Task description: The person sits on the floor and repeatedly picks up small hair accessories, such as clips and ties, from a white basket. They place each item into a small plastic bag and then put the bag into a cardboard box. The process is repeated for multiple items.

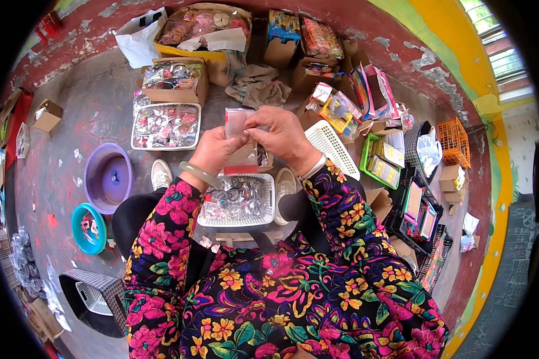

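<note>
So we're gripping a small clear packet [235, 122] in our left hand [217, 148], with our right hand [281, 136] bunched at its edge; can't tell if that one's pinching too. Below both hands sits a white basket [270, 200] of plastic packets [236, 202], purple basin [104, 182] off left.

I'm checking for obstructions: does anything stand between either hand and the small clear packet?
Nothing visible does. The left hand holds the small clear packet by its lower part, and the right hand has its fingertips at the right edge. The filled white basket sits between the legs, out of the way.
</note>
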`<state>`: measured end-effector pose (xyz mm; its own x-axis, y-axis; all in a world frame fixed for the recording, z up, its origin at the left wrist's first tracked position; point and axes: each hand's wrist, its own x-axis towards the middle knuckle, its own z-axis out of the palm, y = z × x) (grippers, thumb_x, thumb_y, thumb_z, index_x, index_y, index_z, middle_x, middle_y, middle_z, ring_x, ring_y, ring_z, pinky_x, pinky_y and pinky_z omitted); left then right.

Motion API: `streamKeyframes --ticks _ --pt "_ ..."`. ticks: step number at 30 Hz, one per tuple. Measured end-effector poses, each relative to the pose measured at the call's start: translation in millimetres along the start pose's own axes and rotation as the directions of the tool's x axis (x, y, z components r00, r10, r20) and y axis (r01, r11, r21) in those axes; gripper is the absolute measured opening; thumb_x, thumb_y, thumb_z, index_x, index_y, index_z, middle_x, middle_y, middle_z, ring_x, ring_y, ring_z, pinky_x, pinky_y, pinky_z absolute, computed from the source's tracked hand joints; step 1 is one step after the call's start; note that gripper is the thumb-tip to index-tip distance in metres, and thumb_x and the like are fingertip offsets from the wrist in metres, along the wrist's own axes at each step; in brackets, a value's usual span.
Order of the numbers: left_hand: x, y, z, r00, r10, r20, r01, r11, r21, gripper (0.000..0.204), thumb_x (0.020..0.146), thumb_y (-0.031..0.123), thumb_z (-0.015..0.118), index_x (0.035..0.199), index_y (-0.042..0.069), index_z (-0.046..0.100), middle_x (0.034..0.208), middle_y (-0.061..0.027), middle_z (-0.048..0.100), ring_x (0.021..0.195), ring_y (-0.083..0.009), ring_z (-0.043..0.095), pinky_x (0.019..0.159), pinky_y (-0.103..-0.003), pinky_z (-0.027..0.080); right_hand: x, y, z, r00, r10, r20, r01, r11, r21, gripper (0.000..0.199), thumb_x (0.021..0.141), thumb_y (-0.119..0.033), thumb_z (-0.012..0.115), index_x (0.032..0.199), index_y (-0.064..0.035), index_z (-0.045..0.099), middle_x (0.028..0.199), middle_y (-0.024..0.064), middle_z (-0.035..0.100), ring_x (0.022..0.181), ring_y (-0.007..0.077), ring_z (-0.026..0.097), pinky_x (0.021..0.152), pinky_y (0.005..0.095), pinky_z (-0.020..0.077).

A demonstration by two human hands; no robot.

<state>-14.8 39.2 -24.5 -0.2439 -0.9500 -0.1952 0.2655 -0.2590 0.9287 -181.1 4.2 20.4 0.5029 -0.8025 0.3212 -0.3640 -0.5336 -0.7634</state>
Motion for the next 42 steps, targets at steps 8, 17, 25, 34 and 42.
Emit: streamKeyframes --ticks 8,17,25,34,42 --pt "-6 5 4 0.98 -0.167 0.108 0.168 0.986 -0.002 0.023 0.082 0.01 0.062 0.102 0.0 0.059 0.094 -0.0029 0.062 0.084 -0.0091 0.058 0.076 -0.023 0.046 -4 0 5 0.991 0.135 0.026 -0.136 0.988 0.069 0.012 0.072 -0.01 0.058 0.079 -0.0015 0.063 0.07 0.0136 0.059 0.064 0.0247 0.059 0.057 0.0309 0.0444" --pt "-10 16 7 0.97 -0.227 0.089 0.177 0.908 0.381 0.027 0.074 0.004 0.065 0.099 0.001 0.059 0.09 -0.0017 0.061 0.081 -0.01 0.057 0.075 -0.025 0.045 -4 0 -2 0.937 0.313 0.156 -0.334 0.933 0.135 0.013 0.074 -0.004 0.058 0.084 0.0019 0.064 0.072 0.0049 0.061 0.066 0.01 0.056 0.061 0.0238 0.0451" --pt "-6 10 4 0.973 -0.207 0.098 0.167 0.933 0.319 0.025 0.073 0.004 0.066 0.097 0.001 0.06 0.086 -0.0016 0.061 0.077 -0.0091 0.056 0.071 -0.024 0.045 -3 -11 -4 0.873 0.465 0.151 -0.489 0.828 0.276 0.012 0.077 -0.004 0.052 0.083 0.0016 0.061 0.065 0.0056 0.06 0.059 0.0097 0.056 0.054 0.0254 0.0455" --pt "-7 9 5 0.968 -0.225 0.115 0.164 0.906 0.39 0.029 0.069 0.002 0.065 0.097 0.0 0.057 0.086 -0.0013 0.06 0.075 -0.0082 0.055 0.069 -0.023 0.045 -6 3 2 0.908 0.41 0.08 -0.416 0.87 0.263 0.012 0.077 -0.003 0.052 0.084 0.002 0.061 0.067 0.0065 0.061 0.06 0.0105 0.058 0.057 0.0249 0.0472" --pt "-5 -2 -4 0.98 -0.177 0.09 0.113 0.869 0.481 0.033 0.066 0.004 0.064 0.098 -0.001 0.058 0.086 -0.0065 0.062 0.078 -0.0129 0.058 0.072 -0.026 0.046 -1 -2 -13 0.89 0.403 0.215 -0.436 0.89 0.136 0.014 0.071 -0.005 0.058 0.082 0.0013 0.063 0.069 0.0065 0.063 0.065 0.0121 0.06 0.061 0.026 0.0477"
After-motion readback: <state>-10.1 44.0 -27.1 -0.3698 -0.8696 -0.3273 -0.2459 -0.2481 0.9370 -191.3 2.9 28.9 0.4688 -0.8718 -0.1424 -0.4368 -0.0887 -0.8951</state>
